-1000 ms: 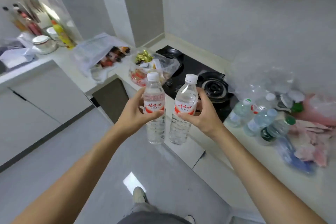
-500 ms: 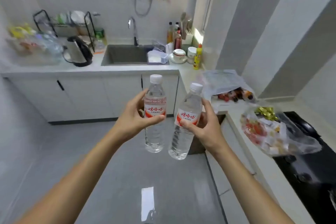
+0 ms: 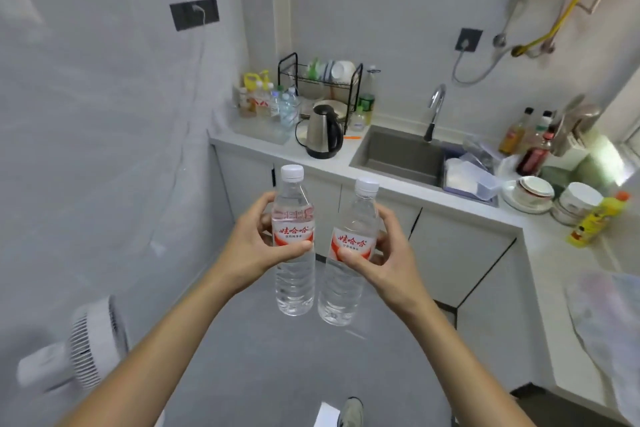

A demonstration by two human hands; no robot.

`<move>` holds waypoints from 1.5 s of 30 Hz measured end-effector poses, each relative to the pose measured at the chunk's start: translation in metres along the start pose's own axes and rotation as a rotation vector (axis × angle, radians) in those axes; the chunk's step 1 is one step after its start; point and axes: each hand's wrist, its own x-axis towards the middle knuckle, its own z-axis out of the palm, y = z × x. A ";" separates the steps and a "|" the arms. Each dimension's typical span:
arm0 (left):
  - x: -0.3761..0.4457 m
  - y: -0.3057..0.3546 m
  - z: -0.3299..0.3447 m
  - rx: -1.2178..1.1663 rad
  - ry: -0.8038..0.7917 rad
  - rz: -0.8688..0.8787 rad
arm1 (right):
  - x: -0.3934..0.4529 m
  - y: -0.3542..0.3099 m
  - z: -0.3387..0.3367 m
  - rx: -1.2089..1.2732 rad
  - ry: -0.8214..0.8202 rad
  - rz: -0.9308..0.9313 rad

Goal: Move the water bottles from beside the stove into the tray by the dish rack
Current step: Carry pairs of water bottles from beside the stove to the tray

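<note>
A small pale-grey kitchen filled the view, with a light countertop running along the far wall and turning down the right side over white cabinets, and a grey floor below. At the far left end of that counter sat a clear tray already holding several small bottles, just beside a black wire dish rack stacked with bowls. A steel electric kettle stood in front of the rack, and to its right lay the sink with a curved tap above it. Further right were stacked bowls, dark sauce bottles and a yellow bottle. A white fan stood on the floor at lower left. In the foreground, well short of the counter, the person held 2 clear water bottles upright in the air, close together. The left hand curled round the left bottle at its red-and-white label, thumb across the front. The right hand gripped the right bottle the same way, thumb pressed on the label; this bottle tilted slightly, cap leaning right. Both bottles had white caps and looked full. Both were apart from the tray.
</note>
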 end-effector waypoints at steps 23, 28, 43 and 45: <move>0.320 -0.158 -0.187 0.022 0.430 -0.168 | 0.469 0.080 0.171 -0.011 -0.492 -0.073; 0.417 -0.209 -0.250 -0.002 0.395 -0.165 | 0.565 0.097 0.218 -0.068 -0.439 -0.021; 0.698 -0.300 -0.330 0.177 0.243 -0.089 | 0.817 0.165 0.263 -0.167 -0.011 0.075; 0.740 -0.313 -0.328 0.205 0.234 -0.077 | 0.855 0.180 0.260 -0.168 0.030 0.077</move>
